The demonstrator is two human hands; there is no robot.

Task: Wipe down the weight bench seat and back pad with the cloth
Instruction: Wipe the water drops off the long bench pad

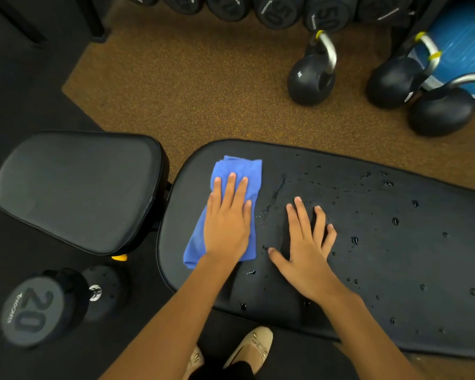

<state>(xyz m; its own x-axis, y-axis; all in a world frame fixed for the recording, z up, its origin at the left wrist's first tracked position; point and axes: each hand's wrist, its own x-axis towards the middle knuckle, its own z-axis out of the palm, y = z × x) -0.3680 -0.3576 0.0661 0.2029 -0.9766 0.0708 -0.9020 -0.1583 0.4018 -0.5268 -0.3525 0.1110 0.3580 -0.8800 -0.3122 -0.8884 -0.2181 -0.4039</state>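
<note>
The black back pad (381, 256) of the weight bench stretches from the middle to the right, dotted with water drops. The black seat pad (77, 187) lies to its left, dry-looking. A folded blue cloth (236, 171) lies on the left end of the back pad. My left hand (226, 218) presses flat on the cloth with straight fingers. My right hand (307, 242) rests flat on the bare pad just right of the cloth, fingers spread.
A dumbbell marked 20 (47, 305) lies on the floor at lower left. Three kettlebells (310, 78) stand on the brown floor beyond the bench, near a dumbbell rack (272, 9) and a blue ball (464, 39). My shoes (252, 349) stand by the bench's near edge.
</note>
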